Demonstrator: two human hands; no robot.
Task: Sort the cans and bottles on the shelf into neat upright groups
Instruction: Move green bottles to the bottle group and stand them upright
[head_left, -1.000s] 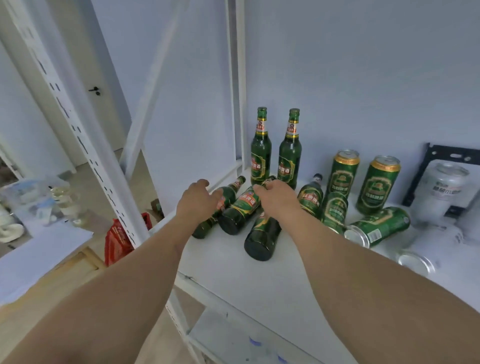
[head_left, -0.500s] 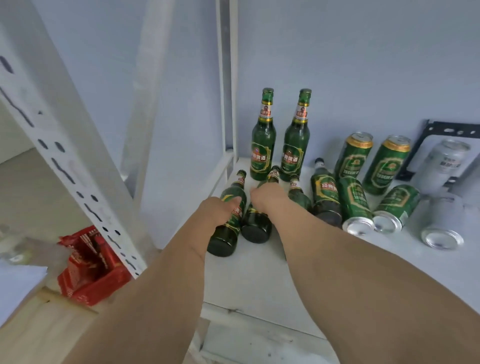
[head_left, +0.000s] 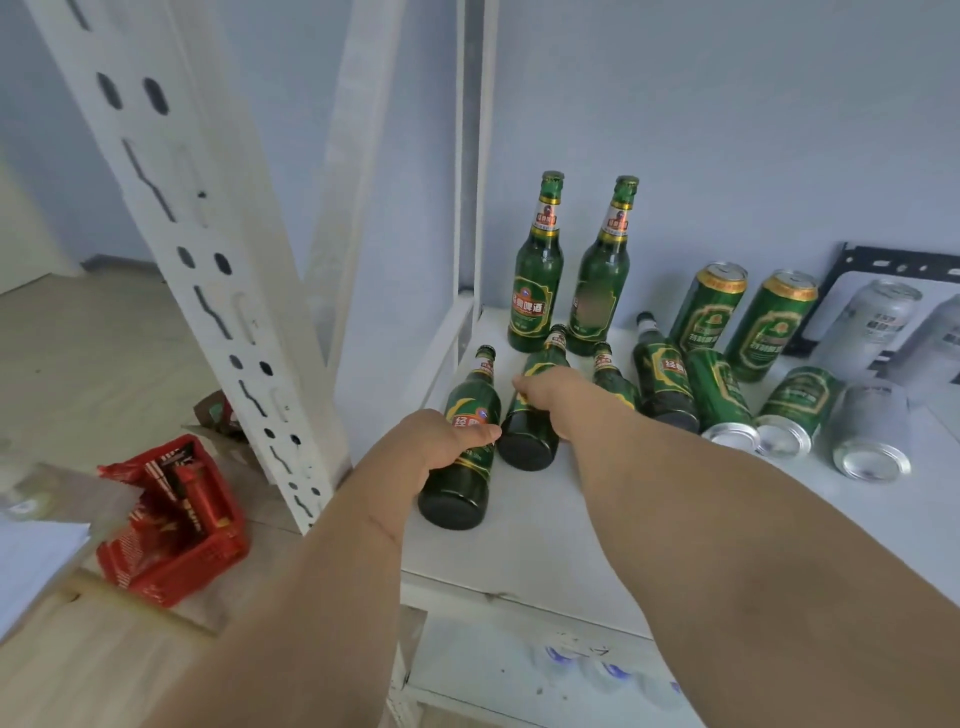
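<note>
White metal shelving stands against a pale blue wall, and its upper shelf (head_left: 597, 525) carries the drinks. At the back left, two green bottles (head_left: 537, 270) stand upright side by side. In front of them four more bottles lie on their sides, bases toward the person, necks toward the wall. The left hand (head_left: 441, 436) curls round the leftmost lying bottle (head_left: 465, 457) at its label, thumb across the top. The right hand (head_left: 553, 392) covers the shoulder of the second lying bottle (head_left: 530, 431), fingers bent over it; how firmly it holds cannot be told. Just right of that wrist lie a third bottle (head_left: 613, 382) and a fourth (head_left: 662, 379). Further right, two green cans (head_left: 709, 306) stand upright, with two more green cans (head_left: 722, 400) lying in front of them. Silver cans (head_left: 872, 327) stand at the far right, and one silver can (head_left: 875, 431) lies near them. A red crate (head_left: 171, 519) sits on the wooden floor to the left.
</note>
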